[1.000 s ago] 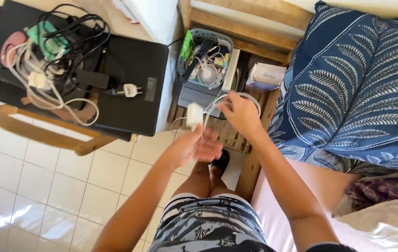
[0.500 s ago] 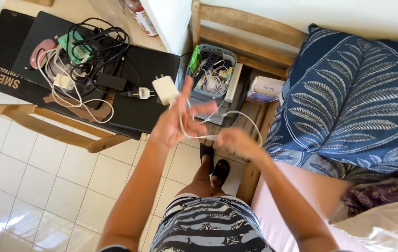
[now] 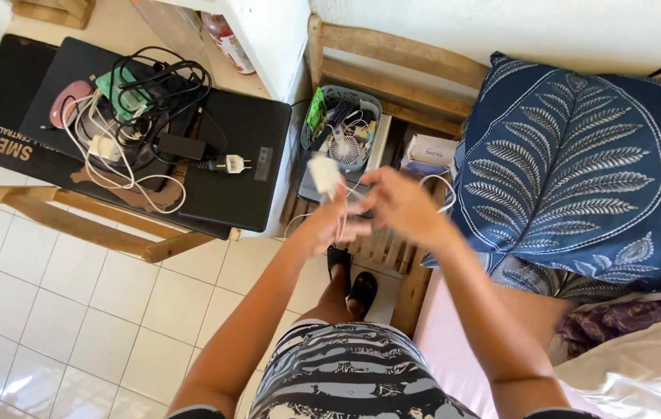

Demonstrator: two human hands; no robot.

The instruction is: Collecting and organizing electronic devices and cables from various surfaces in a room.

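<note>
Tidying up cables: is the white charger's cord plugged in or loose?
Loose: the left hand holds the white charger up, right hand handling its cord.

Two bare forearms reach forward and away from the body, converging so the hands nearly meet in front of the person. The left hand is raised with its wrist bent, fingers partly spread and blurred — its grip cannot be made out clearly. The right hand sits just beside it, a little higher, back of the hand facing up, fingers curled loosely inward. Both elbows are bent — the right arm crosses in from the lower right.
</note>
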